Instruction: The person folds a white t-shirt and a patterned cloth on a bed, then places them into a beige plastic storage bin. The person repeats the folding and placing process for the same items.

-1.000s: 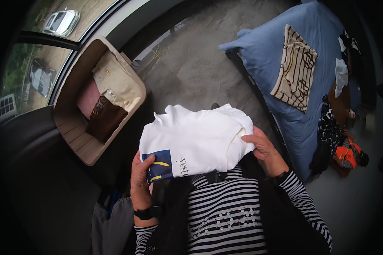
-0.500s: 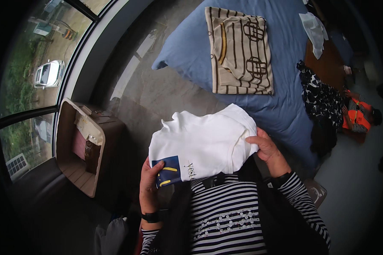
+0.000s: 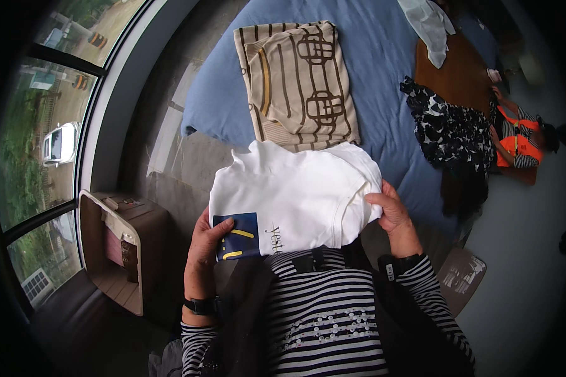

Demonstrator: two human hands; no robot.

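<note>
Left hand (image 3: pixel 206 242): closed on the near left corner of a folded white cotton T-shirt with a dark blue square print (image 3: pixel 292 198) — thumb lies on top of the blue patch, fingers underneath.
Right hand (image 3: pixel 393 213): curled around the right edge of the same shirt, fingers tucked into the fold, thumb on top.
Shirt position: held flat in the air in front of the chest, above the striped top; its far edge reaches just over the near edge of the bed, not resting on it as far as I can tell.
Left of the person: open brown suitcase (image 3: pixel 122 248) on the floor by the window, some folded items inside.
Bed with blue cover (image 3: pixel 383 75): a folded beige striped knit sweater (image 3: pixel 299 81) lies just beyond the white shirt; further right, a black-and-white patterned garment (image 3: pixel 453 129) — then a white cloth (image 3: pixel 429 22) at the far end.
Risk: grip is at two edges only, so the middle is unsupported — judged likely to sag and let the folds open if either hand tilts or loosens.
Risk: a slide off the bed edge if the shirt is set down too near it.
</note>
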